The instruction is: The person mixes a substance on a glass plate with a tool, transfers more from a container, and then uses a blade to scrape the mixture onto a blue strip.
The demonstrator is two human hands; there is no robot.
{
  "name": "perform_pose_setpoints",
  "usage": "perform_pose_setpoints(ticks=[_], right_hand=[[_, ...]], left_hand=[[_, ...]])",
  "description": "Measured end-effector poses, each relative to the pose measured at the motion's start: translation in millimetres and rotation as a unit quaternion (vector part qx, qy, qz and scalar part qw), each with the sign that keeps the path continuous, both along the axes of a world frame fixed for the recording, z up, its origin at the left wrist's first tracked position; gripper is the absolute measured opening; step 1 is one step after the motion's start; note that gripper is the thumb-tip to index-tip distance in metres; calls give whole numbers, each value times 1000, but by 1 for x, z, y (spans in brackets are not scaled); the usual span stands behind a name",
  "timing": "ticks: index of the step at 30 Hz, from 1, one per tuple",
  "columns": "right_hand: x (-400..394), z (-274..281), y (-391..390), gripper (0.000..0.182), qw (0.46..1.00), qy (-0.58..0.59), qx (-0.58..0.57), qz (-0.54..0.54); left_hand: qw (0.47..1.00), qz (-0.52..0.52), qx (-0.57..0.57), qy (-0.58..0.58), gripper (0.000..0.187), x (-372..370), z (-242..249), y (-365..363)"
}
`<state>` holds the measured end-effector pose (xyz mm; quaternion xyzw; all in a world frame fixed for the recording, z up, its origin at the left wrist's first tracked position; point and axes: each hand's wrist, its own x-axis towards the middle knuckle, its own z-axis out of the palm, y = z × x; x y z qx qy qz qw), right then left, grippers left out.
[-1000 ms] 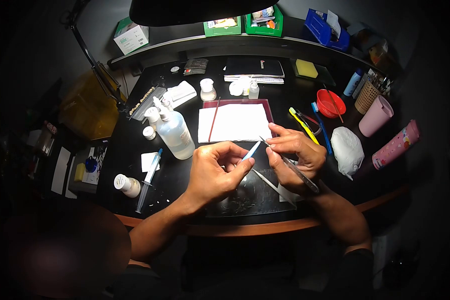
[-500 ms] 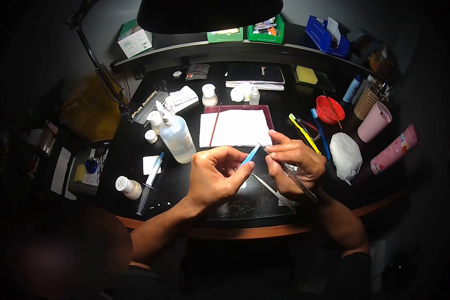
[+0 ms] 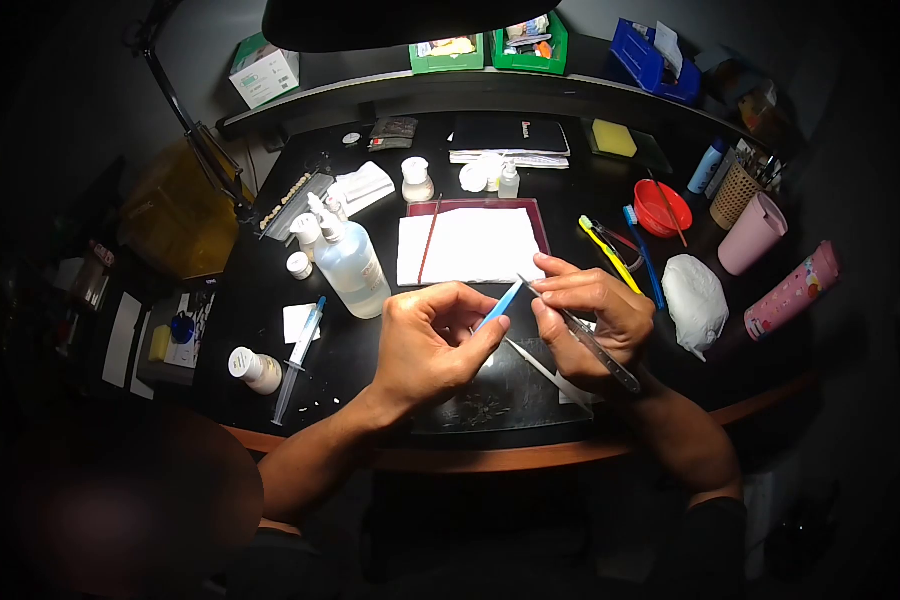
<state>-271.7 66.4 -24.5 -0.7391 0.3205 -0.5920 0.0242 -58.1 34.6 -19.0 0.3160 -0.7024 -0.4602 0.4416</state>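
Between the thumb and fingers of my left hand is a slim blue tool, its tip pointing up and right. My right hand is closed on a dark metal instrument, whose tip is very near or at the blue tool's tip; whether they touch I cannot tell. A white pointed tool lies on the table under the hands. Just beyond them a white paper sheet bears a thin red brush.
Left of the sheet stands a clear bottle, with a syringe and a jar nearer. On the right are toothbrushes, a red bowl, a white bag and a pink cup.
The view has shifted slightly, so the table items sit a little higher. The instrument in my right hand has tilted slightly; both hands keep their hold.
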Motion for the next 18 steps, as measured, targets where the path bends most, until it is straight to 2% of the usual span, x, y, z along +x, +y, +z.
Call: perform_pose_setpoints(ticks=[2,8,16,18], right_hand=[[-1,1,0,16,1000,-12,1,-16],[1,-4,2,17,999,-2,-9,52],[-1,1,1,15,1000,-15,-6,-14],[-1,-1,2,15,1000,-22,-7,14]], left_hand=[[1000,1,-19,-4,12,-1,-2,0],[1000,-1,-26,3,12,-1,-4,-2],[1000,-7,-14,7,12,-1,-2,0],[1000,-8,-17,6,12,-1,-1,0]])
